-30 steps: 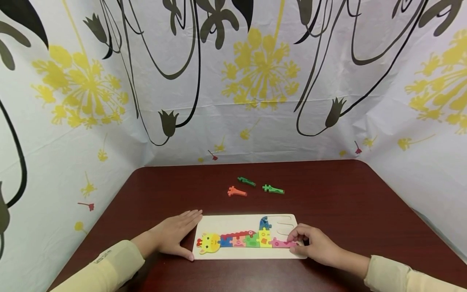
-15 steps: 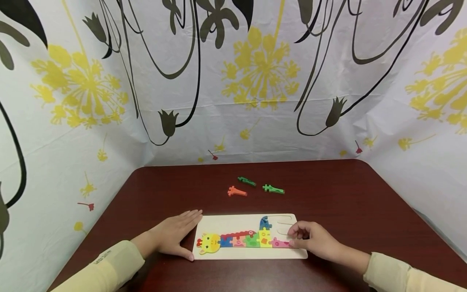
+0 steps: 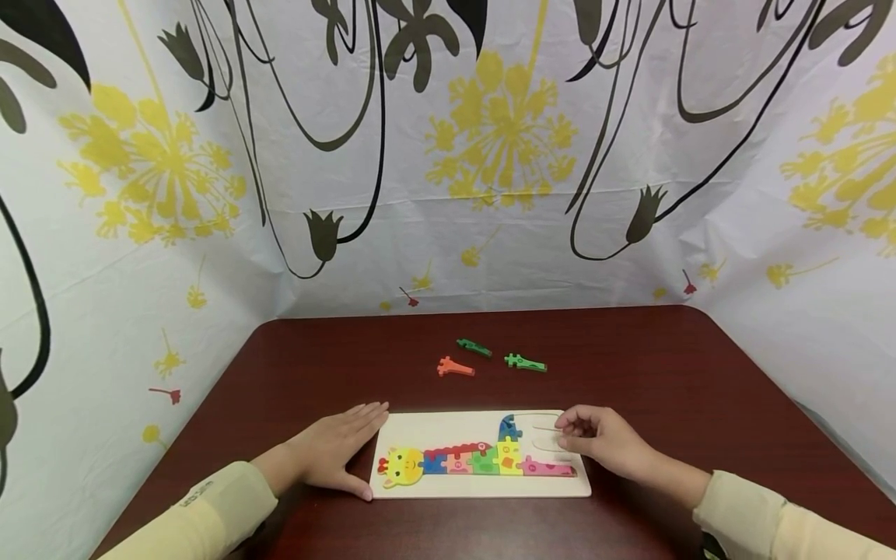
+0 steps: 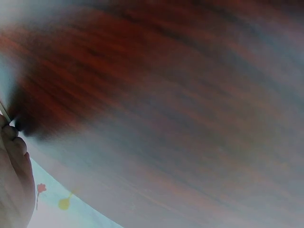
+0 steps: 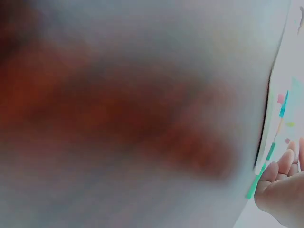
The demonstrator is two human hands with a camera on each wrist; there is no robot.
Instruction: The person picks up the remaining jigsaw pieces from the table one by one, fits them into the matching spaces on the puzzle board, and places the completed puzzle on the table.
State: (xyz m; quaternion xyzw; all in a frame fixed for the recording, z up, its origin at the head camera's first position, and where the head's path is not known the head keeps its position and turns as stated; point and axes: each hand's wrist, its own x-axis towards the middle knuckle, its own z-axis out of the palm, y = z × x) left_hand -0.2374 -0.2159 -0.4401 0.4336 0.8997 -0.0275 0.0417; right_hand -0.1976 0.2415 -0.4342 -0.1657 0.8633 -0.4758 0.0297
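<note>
A pale wooden puzzle board holds a giraffe of coloured pieces: a yellow head at left, a row of neck and body pieces, and a blue piece at the upper rear. At the lower right, a pink leg piece lies in line with the body, fully visible. My left hand spreads along the board's left edge, fingers extended and thumb at the near corner. Over the right edge, beside outlined leg slots, is my right hand, its fingers loosely bent with nothing seen between them.
Beyond the board lie three loose leg pieces: orange, light green and dark green. The dark red table meets a patterned cloth at back and sides. Much of both wrist views is blurred.
My right hand has come off the pink leg piece and shifted up along the board's right edge, uncovering the piece's end. My left hand has stayed in place.
</note>
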